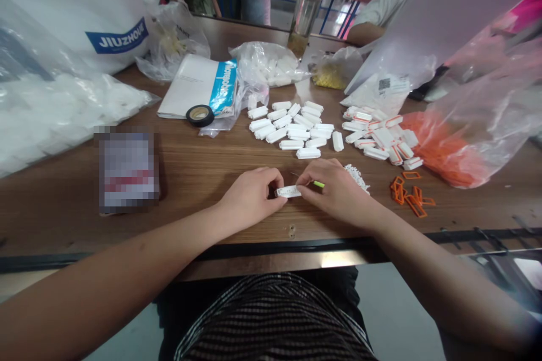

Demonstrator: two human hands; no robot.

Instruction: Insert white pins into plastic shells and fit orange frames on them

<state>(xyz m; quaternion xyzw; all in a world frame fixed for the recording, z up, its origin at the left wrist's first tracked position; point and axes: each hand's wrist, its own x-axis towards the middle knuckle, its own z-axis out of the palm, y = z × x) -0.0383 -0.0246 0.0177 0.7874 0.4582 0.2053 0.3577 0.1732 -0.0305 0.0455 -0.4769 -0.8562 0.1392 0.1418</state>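
Note:
Near the table's front edge, a white plastic connector housing (288, 191) with a row of small openings lies between my hands. My left hand (254, 193) pinches its left end between thumb and fingers. At the right end, the fingertips of my right hand (332, 189) touch the housing. Tucked in that same hand is a thin tool with a yellow-green handle (318, 184), its fine metal tip poking out to the left. Partly behind my right hand lies a pile of tiny white pieces (356, 177). Several similar white housings (298, 127) are spread out beyond my hands.
White housings with orange inserts (381, 135) are heaped at right, near loose orange frames (410, 194) and a bag of orange parts (453, 149). Black tape (200, 115) rests by a notebook (190, 87). A bottle (304, 17) stands behind; a large bag (55, 107) fills the left.

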